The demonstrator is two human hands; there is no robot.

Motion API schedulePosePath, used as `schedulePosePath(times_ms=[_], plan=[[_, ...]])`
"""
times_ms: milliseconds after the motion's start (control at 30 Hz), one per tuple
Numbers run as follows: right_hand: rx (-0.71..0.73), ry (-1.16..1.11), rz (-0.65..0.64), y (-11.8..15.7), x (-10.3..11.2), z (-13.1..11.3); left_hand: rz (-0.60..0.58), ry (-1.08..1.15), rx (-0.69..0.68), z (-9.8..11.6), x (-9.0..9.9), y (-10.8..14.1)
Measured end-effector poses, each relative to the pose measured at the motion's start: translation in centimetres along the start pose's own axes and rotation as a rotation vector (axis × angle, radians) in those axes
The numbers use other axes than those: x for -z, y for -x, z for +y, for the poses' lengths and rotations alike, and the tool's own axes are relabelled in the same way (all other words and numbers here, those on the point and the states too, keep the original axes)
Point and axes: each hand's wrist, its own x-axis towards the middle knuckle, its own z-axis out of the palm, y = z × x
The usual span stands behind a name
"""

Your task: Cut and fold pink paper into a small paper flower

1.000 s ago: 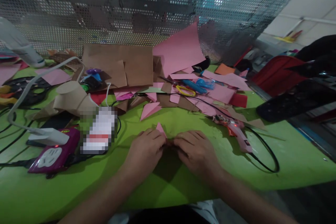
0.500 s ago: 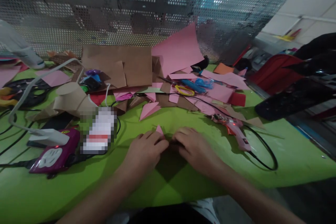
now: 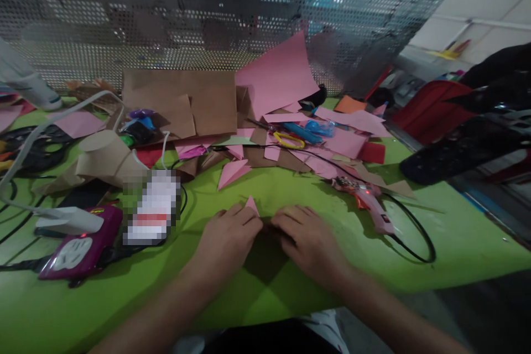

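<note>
Just behind the fingers of my left hand [image 3: 231, 237] the pointed tip of a pink paper piece [image 3: 251, 206] sticks up. That hand is closed, thumb and fingers pinched on the paper. My right hand [image 3: 309, 239] faces it a short way off, its fingers curled and pressed together low over the table. What they pinch lies in shadow and I cannot make it out. A folded pink paper cone [image 3: 233, 173] lies a little beyond my left hand. Right of my right hand is a pink glue gun [image 3: 371, 207] with a lit red light.
A purple power strip [image 3: 85, 246] with a white charger [image 3: 72, 220] and a blurred-out phone [image 3: 153, 207] lie at left. Behind are a brown paper bag [image 3: 166, 94], pink sheets [image 3: 277, 77], yellow-handled scissors [image 3: 288, 141] and several scraps. Cables cross the green table [image 3: 352, 276].
The view has shifted slightly, so the table things sit a little further left. Both hands stay in nearly the same place, with only small finger movement.
</note>
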Motion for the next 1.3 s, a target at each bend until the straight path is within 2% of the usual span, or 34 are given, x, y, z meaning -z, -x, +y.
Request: schedulePosePath(times_ms=[133,367,567,867,967,1100,1300], plan=[[0.001,-0.001,0.018,0.2,-0.1,0.1,0.006,0.017,0.004,-0.2,-0.1,-0.1],[0.021,0.166,-0.01,-0.3,0.1,-0.3,0.101,-0.075,-0.051,-0.6,-0.8,0.5],[0.068,0.22,0.022,-0.2,0.0,-0.5,0.055,-0.135,-0.099,-0.9,-0.5,0.7],[0.123,0.203,0.148,-0.2,-0.8,-0.5,0.019,-0.106,-0.044,-0.9,-0.5,0.6],[0.111,0.222,0.078,-0.6,-0.4,-0.5,0.007,-0.097,-0.014,-1.0,-0.4,0.6],[0.032,0.183,-0.013,-1.4,0.6,-0.7,0.09,-0.041,0.017,-1.2,-0.4,0.9],[0.019,0.13,-0.024,-1.6,0.5,-0.4,0.149,-0.066,-0.049,-1.3,-0.6,1.1]])
